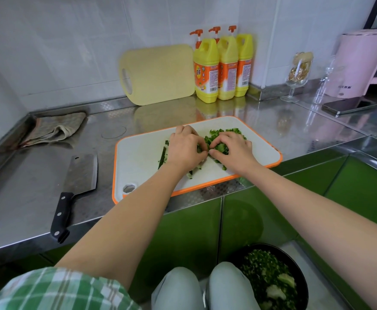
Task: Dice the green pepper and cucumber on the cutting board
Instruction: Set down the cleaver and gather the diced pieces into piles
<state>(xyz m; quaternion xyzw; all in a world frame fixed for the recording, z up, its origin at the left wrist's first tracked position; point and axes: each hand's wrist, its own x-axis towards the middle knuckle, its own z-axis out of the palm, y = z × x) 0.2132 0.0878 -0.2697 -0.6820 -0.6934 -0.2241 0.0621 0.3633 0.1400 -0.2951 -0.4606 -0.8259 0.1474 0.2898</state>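
Head view:
- Cutting board (138, 157), white with an orange rim, is set at an angle on the steel counter (294, 130). Its near long edge runs close along the counter's front edge, and its hanging hole is at the near left corner.
- Diced pepper pile (226, 132) is heaped on the far right half of the board. Cucumber strips (162, 155) and pale bits are laid mid-board, mostly covered by the left wrist.
- Left hand (186, 148): fingers are curled down, with the tips dug into the pile's left side.
- Right hand (235, 148): fingers are curled the same way over the pile's right side. The tips of both hands are nearly met in the middle. Whether anything is lifted cannot be told.
- Bare board is left on the left third and along the right rim.
- Cleaver (80, 173) is laid flat left of the board, apart from it, with the handle butt at the counter's front edge.
- Cloth (53, 128) is bunched in the far left corner.
- Yellow board (158, 74) and three detergent bottles (224, 68) are stood against the wall, with a bare steel strip between them and the cutting board.
- Phone (348, 106) is well to the right.
- Black bowl (272, 278) of chopped greens is seen below, by the knees.
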